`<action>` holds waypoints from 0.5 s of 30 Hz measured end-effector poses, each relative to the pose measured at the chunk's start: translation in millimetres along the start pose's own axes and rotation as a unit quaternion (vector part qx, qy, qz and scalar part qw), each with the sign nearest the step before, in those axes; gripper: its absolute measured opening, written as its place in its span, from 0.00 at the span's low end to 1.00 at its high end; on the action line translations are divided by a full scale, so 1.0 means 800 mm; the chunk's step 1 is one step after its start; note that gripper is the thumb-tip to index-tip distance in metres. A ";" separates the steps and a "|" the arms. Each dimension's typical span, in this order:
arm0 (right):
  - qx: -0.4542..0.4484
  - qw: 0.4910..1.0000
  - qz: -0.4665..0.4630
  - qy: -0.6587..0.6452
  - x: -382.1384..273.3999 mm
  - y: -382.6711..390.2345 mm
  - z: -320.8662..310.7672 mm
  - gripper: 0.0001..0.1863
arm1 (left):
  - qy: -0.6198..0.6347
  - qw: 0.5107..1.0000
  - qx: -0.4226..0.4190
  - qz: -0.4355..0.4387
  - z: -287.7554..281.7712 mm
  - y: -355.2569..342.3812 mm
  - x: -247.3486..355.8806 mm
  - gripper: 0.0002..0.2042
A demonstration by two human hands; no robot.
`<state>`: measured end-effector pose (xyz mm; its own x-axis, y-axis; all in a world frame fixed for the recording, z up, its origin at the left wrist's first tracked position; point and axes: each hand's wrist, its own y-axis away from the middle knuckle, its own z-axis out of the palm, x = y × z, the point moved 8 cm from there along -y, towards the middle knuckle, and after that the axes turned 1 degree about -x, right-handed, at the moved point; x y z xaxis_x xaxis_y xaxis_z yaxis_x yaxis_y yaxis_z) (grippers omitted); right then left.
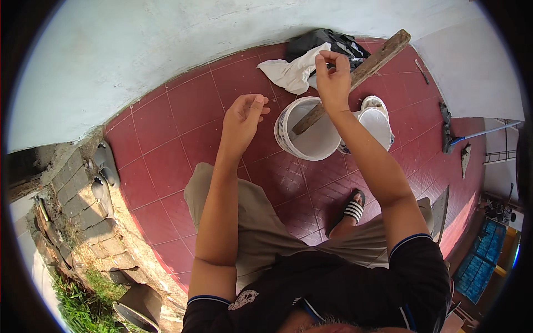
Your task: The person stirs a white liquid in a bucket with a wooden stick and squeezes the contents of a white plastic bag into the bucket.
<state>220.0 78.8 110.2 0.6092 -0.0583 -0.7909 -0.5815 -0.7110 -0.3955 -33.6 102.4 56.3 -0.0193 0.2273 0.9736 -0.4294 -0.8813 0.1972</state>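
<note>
My left hand (242, 117) is raised over the red tiled floor (183, 136), left of a white bucket (282, 136). Its fingers are curled in toward the thumb. Higher and farther right, my right hand (335, 87) is up beside a wooden plank (380, 58), with thumb and forefinger tips close together. Anything pinched in either hand is too small to make out. The plank leans out of the bucket, its lower end inside. Behind my right fingers lies a white cloth (290, 75) against a black plastic bag (311, 41).
A second white bucket (376, 129) and a smaller container (373, 102) stand right of the first. My sandalled foot (347, 213) is below them. A blue-handled tool (483, 132) lies at right. Grey shoes (105, 164) line the floor's left edge; a pale wall (166, 50) rises beyond.
</note>
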 end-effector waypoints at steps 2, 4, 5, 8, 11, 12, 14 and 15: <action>0.044 0.998 -0.038 0.016 -0.014 -0.013 -0.074 0.18 | -0.010 1.000 -0.016 -0.009 0.013 -0.004 0.005 0.20; 0.115 0.993 0.007 0.025 0.006 -0.023 -0.139 0.22 | -0.026 0.999 -0.027 -0.018 0.019 -0.004 0.003 0.21; 0.146 0.988 0.044 0.038 0.027 -0.030 -0.165 0.25 | -0.034 0.999 -0.026 -0.028 0.018 -0.005 -0.001 0.21; 0.087 0.981 0.151 0.088 0.113 -0.042 -0.172 0.39 | -0.036 0.998 -0.035 -0.045 0.031 -0.014 -0.012 0.21; -0.078 0.963 0.258 0.029 0.138 -0.036 -0.135 0.46 | -0.030 0.997 -0.046 -0.059 0.043 -0.022 -0.024 0.21; -0.114 0.958 0.263 0.026 0.142 -0.037 -0.126 0.43 | -0.023 0.996 -0.052 -0.062 0.049 -0.025 -0.027 0.21; -0.136 0.959 0.249 0.010 0.134 -0.034 -0.115 0.35 | -0.020 0.996 -0.061 -0.065 0.060 -0.031 -0.033 0.21; -0.130 0.959 0.253 0.015 0.131 -0.032 -0.125 0.35 | -0.016 0.995 -0.065 -0.067 0.067 -0.035 -0.036 0.21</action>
<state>352.6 20.5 83.8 0.3018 -0.4584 -0.8359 -0.6553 -0.7366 0.1673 27.1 98.3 28.5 0.0743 0.3245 0.9430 -0.5394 -0.7822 0.3117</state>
